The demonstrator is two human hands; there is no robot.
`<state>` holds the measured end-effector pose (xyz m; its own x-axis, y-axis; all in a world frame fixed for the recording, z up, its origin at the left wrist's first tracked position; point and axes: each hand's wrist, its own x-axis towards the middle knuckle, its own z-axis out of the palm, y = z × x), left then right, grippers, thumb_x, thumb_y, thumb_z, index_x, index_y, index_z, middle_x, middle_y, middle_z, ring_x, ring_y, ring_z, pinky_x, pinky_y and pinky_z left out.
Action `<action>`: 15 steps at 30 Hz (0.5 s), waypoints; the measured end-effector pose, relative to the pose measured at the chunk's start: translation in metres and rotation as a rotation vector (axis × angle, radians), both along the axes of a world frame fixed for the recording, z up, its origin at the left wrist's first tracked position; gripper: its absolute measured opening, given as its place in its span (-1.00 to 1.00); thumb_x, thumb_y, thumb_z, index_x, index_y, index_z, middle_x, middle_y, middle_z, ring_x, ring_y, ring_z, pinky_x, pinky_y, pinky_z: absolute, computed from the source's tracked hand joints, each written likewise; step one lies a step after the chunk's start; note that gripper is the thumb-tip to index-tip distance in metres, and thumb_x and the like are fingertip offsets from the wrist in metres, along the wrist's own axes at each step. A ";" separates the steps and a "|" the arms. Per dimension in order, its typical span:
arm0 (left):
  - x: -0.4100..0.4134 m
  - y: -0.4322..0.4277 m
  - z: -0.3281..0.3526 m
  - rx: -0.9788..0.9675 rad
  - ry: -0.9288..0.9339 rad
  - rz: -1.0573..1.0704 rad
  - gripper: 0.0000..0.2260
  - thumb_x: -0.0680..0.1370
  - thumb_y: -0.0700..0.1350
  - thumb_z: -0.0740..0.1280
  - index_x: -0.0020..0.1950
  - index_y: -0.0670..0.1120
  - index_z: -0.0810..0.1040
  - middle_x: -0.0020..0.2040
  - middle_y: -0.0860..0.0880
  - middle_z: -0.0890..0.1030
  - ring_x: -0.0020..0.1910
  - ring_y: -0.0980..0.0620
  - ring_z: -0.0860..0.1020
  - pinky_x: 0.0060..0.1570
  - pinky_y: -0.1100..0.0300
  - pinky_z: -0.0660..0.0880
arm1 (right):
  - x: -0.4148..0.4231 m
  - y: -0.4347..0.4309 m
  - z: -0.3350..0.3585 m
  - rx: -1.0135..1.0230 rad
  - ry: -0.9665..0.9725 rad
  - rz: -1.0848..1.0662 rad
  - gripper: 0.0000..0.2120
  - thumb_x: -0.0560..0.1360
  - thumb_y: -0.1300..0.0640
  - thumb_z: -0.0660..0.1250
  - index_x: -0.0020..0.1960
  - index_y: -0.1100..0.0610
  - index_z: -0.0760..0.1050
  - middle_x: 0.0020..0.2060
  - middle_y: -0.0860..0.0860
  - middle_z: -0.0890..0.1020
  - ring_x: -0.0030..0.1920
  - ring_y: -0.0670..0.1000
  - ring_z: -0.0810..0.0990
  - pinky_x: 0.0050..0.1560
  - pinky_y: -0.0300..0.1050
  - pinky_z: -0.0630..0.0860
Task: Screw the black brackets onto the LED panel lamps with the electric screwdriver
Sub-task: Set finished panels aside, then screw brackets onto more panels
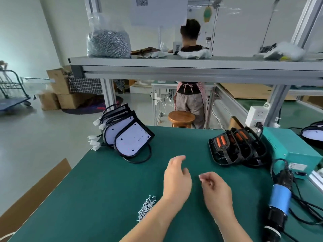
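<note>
Screws [146, 206], small and silvery, heaped loose on the matte green counter [108, 180] just left of the left forearm. Farther back, at the counter's left corner, LED panel lamps [131, 138] leaning in an overlapped row: D-shaped, white faces dotted dark, black rims, faces tilted up and toward the right, black cables and white plug ends trailing off the left edge. Above them, on a grey metal shelf [174, 64], a clear plastic bag [109, 42] packed with more silvery screws.

At centre, left hand [176, 179] hovering over the counter, fingers relaxed and extended, holding nothing. Just beside it but apart, right hand [215, 189], fingers loosely curled, nothing visible in its grasp.

Right of the hands, black brackets [236, 147] of glossy plastic stacked in a slanted row, orange cylinders seated inside. At far right, electric screwdriver [279, 198] lying untouched on the counter, blue-banded black barrel, long axis running near to far, cable end toward a teal metal box [288, 145]. Beyond the box, one more lamp [312, 132], partly cropped.
</note>
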<state>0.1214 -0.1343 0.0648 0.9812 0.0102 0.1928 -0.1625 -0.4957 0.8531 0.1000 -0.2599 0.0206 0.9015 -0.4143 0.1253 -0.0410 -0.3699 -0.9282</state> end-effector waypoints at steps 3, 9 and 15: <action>0.044 0.031 0.030 0.056 -0.059 0.092 -0.67 0.63 -0.21 0.23 0.40 -0.06 0.47 0.37 0.00 0.46 0.29 0.02 0.46 0.23 0.23 0.39 | 0.005 0.005 0.000 -0.003 0.043 0.009 -0.78 0.60 0.23 0.27 -0.08 -0.06 0.57 -0.06 -0.15 0.64 -0.07 -0.17 0.57 -0.16 -0.29 0.44; 0.126 0.089 0.074 0.237 -0.112 0.219 -0.67 0.63 -0.16 0.23 0.41 -0.12 0.45 0.40 -0.07 0.43 0.27 -0.05 0.45 0.14 0.12 0.41 | 0.040 0.039 0.018 0.052 0.113 0.167 -0.72 0.60 0.07 0.33 0.29 -0.06 0.41 0.20 -0.22 0.49 0.07 -0.27 0.57 -0.04 -0.25 0.45; 0.193 0.150 0.097 0.502 -0.073 0.433 -0.66 0.61 -0.06 0.24 0.33 -0.19 0.48 0.37 -0.18 0.42 0.36 -0.19 0.35 0.32 -0.01 0.32 | 0.097 0.085 0.040 0.110 0.206 0.285 -0.49 0.56 -0.08 0.36 0.45 -0.02 0.31 0.30 -0.10 0.45 0.14 -0.08 0.59 -0.02 -0.16 0.48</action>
